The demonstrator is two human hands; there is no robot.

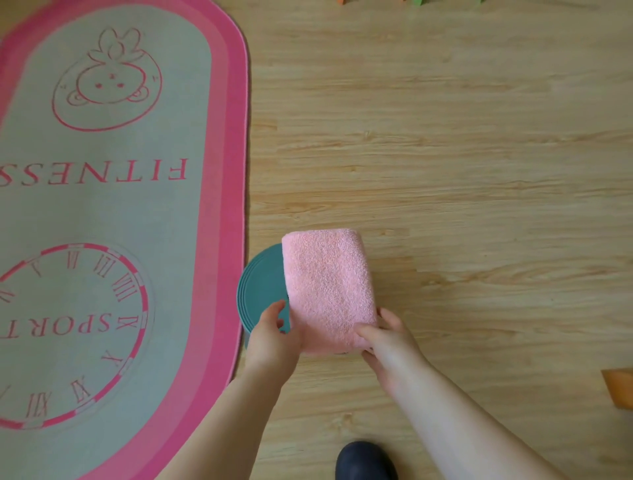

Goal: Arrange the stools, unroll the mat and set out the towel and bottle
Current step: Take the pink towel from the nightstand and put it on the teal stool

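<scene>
A folded pink towel (pixel 327 287) lies across the top of a round teal stool (pixel 262 287) that stands on the wood floor beside the mat. My right hand (pixel 387 342) grips the towel's near right corner. At the towel's near left edge, my left hand (pixel 272 334) has its fingers curled over the stool's teal handle; whether it holds the towel I cannot tell. The pink and grey-green mat (pixel 113 212) lies unrolled flat on the left, printed with FITNESS, SPORT and a clock face. No bottle is in view.
An orange object (pixel 620 387) pokes in at the right edge. Small orange (pixel 340 1) and green (pixel 416 2) items show at the top edge. A dark shoe toe (pixel 364 460) is at the bottom. Bare wood floor (pixel 462 164) stretches to the right.
</scene>
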